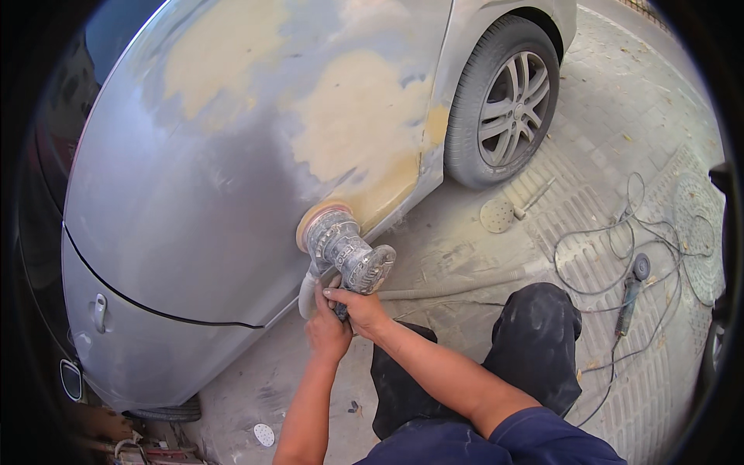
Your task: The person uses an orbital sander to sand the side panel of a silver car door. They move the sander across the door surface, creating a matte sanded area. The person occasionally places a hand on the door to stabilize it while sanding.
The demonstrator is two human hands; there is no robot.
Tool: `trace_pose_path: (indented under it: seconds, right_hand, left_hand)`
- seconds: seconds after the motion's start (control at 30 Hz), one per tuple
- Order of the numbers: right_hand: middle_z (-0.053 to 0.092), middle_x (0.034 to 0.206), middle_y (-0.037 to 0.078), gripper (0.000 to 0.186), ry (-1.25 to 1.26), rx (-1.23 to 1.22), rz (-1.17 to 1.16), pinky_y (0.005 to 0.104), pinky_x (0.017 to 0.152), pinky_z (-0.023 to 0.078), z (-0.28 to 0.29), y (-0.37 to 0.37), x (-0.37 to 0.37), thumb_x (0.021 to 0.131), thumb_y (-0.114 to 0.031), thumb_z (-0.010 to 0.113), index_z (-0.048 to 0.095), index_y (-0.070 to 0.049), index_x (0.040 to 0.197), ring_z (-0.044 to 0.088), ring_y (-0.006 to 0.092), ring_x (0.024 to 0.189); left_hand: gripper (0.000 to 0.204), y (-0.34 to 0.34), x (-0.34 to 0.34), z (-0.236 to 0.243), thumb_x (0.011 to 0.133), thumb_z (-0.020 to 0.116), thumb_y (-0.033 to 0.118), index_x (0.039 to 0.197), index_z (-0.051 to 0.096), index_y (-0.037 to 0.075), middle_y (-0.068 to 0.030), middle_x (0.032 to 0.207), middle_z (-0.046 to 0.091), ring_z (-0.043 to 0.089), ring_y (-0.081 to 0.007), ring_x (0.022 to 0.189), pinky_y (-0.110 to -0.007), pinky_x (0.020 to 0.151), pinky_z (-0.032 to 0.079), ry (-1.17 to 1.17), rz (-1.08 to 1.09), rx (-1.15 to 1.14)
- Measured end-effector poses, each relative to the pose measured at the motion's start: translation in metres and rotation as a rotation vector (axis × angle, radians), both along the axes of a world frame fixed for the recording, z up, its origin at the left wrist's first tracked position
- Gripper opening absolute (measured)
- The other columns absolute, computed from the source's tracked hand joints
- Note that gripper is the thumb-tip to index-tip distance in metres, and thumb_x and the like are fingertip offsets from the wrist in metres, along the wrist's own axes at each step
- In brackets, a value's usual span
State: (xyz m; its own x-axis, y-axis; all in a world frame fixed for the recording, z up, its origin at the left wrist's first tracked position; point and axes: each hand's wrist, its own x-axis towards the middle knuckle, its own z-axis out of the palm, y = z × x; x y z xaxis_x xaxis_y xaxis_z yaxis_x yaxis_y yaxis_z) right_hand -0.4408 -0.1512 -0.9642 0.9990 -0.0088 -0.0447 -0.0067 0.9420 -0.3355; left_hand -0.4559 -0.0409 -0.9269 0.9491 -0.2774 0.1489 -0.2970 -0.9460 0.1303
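I grip a dusty round sander (345, 256) with both hands; its pad lies against the lower part of a silver car door (178, 232), beside pale filler patches (349, 116). My left hand (327, 332) is closed around the tool's lower end and grey hose, fingers partly hidden. My right hand (358, 311) wraps the dark handle just beside it, thumb over the top. The grey hose (442, 287) runs from the tool along the paving behind my knees and to the right.
A car wheel (504, 108) stands upper right. On the dusty paving (612, 116) lie a perforated disc (497, 215), a second tool (629, 298), tangled cables (589, 236) and a small white disc (263, 434). My dark-trousered knees (535, 333) are bent low beside the car.
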Motion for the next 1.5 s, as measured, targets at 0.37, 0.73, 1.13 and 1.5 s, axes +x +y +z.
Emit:
trace_pose_path:
  seconds: [0.37, 0.73, 1.13, 1.5]
  right_hand:
    - [0.065, 0.083, 0.003, 0.011, 0.026, -0.035, -0.041, 0.0287, 0.073, 0.052, 0.001, -0.004, -0.001, 0.092, 0.002, 0.073, 0.066, -0.006, 0.093, 0.063, 0.0141, 0.076]
    - [0.065, 0.084, 0.002, 0.011, 0.027, -0.031, -0.067, 0.0278, 0.072, 0.051, -0.005, -0.013, 0.007, 0.092, 0.003, 0.073, 0.066, -0.006, 0.094, 0.063, 0.0132, 0.077]
    - [0.065, 0.084, 0.002, 0.012, 0.013, -0.142, -0.114, 0.0284, 0.072, 0.052, -0.011, -0.005, 0.008, 0.092, 0.002, 0.074, 0.067, -0.006, 0.097, 0.063, 0.0129, 0.077]
    - [0.066, 0.084, 0.001, 0.013, -0.057, -0.168, -0.222, 0.0296, 0.069, 0.051, -0.015, -0.008, 0.01, 0.089, 0.003, 0.076, 0.067, -0.006, 0.092, 0.064, 0.0127, 0.075]
  left_hand:
    - [0.102, -0.005, 0.005, -0.003, 0.087, 0.079, 0.018, 0.168, 0.019, 0.003, -0.0257, 0.109, 0.076, 0.074, -0.0471, 0.09, -0.059, 0.074, 0.056, -0.04, -0.063, -0.045]
    - [0.1, -0.012, 0.018, -0.016, 0.089, 0.079, 0.02, 0.168, 0.019, 0.005, -0.0243, 0.104, 0.077, 0.074, -0.0486, 0.088, -0.058, 0.075, 0.056, -0.141, -0.164, -0.138]
    - [0.098, -0.007, 0.02, -0.024, 0.091, 0.075, 0.018, 0.169, 0.017, 0.008, -0.0252, 0.118, 0.075, 0.073, -0.049, 0.091, -0.058, 0.077, 0.056, -0.192, -0.193, -0.195]
    - [0.098, -0.013, 0.019, -0.029, 0.089, 0.075, 0.016, 0.168, 0.018, 0.008, -0.0233, 0.125, 0.074, 0.072, -0.05, 0.098, -0.061, 0.081, 0.054, -0.089, -0.145, -0.234]
